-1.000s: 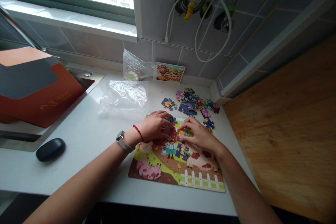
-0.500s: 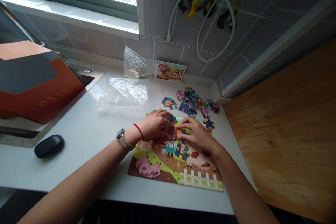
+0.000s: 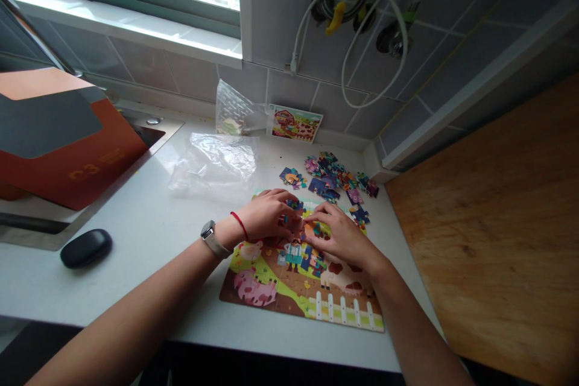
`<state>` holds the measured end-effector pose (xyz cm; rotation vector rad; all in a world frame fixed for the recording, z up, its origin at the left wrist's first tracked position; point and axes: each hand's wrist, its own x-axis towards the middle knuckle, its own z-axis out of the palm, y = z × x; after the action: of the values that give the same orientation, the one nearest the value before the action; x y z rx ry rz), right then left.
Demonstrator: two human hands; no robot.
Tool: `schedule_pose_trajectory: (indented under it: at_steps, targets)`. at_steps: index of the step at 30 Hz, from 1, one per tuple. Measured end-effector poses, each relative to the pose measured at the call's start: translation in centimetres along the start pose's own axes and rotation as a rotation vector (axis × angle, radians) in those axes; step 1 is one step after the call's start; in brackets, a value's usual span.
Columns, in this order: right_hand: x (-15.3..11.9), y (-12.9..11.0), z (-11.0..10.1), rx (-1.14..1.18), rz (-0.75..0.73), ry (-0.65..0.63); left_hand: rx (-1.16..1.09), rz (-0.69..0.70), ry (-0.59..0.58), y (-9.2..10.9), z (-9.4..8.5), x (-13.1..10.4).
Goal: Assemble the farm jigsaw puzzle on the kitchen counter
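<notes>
A farm jigsaw puzzle [image 3: 289,283] lies on the white counter, showing a pink pig, a cow and a white fence. Above its upper half my left hand [image 3: 266,215], with a watch and a red cord at the wrist, curls its fingers round small joined puzzle pieces [image 3: 295,206]. My right hand [image 3: 341,232] faces it, thumb and fingers pinched on pieces of the same dark, colourful kind. The fingertips of both hands almost meet. Another small joined cluster [image 3: 313,260] rests on the puzzle just below my hands. Fingers partly hide the pieces held.
Loose puzzle pieces [image 3: 330,175] are heaped behind the puzzle. A picture card [image 3: 296,125] leans on the tiled wall beside clear plastic bags [image 3: 217,160]. At left are a black mouse [image 3: 85,248] and an orange box [image 3: 67,151]; a wooden board [image 3: 493,223] stands at right.
Both hands hold nearly the same pose over the puzzle. Only the camera view has shifted slightly.
</notes>
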<state>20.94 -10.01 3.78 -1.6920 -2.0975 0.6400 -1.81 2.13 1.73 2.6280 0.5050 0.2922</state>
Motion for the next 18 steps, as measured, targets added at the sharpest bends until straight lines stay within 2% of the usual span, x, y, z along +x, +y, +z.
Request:
schedule_pose_trajectory:
  at_steps: [4,12,15,18]
  targets:
    - [0.0,-0.2,0.0,0.012,0.024,-0.008,0.009,0.002,-0.004,0.0,0.0,0.0]
    - [0.0,-0.9,0.0,0.079,-0.078,-0.021,-0.034,0.039,-0.018,-0.3,-0.4,-0.1]
    - [-0.2,-2.0,1.0,0.071,-0.124,-0.047,-0.061,0.055,-0.017,-0.7,-0.4,-0.1]
    - [-0.4,-3.2,2.3,0.007,-0.142,-0.014,-0.049,0.074,-0.016,-0.8,-0.4,-0.1]
